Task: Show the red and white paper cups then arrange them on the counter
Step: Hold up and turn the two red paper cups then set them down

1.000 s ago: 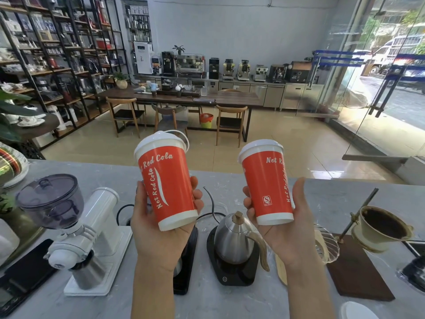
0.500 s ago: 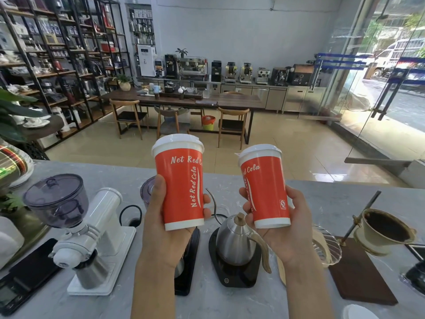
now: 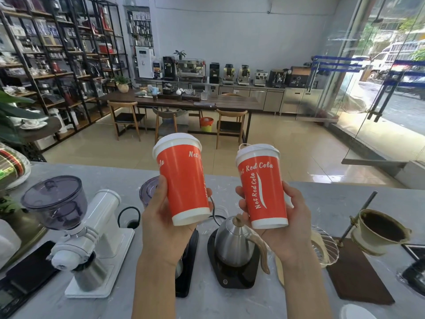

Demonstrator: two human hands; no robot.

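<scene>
Head view: left hand (image 3: 164, 223) wrapped around the left cup (image 3: 184, 180), right hand (image 3: 284, 223) closed on the right cup (image 3: 262, 187). Both cups upright, slightly tilted, apart, raised above the counter (image 3: 322, 203), over the kettle (image 3: 234, 242).

— What's on the grey marble counter (image 3: 322, 199)?
— White grinder (image 3: 92, 245), steel kettle (image 3: 234, 245) on its black base, a dripper stand (image 3: 358, 270), and at far left maybe a scale (image 3: 25, 277).
</scene>
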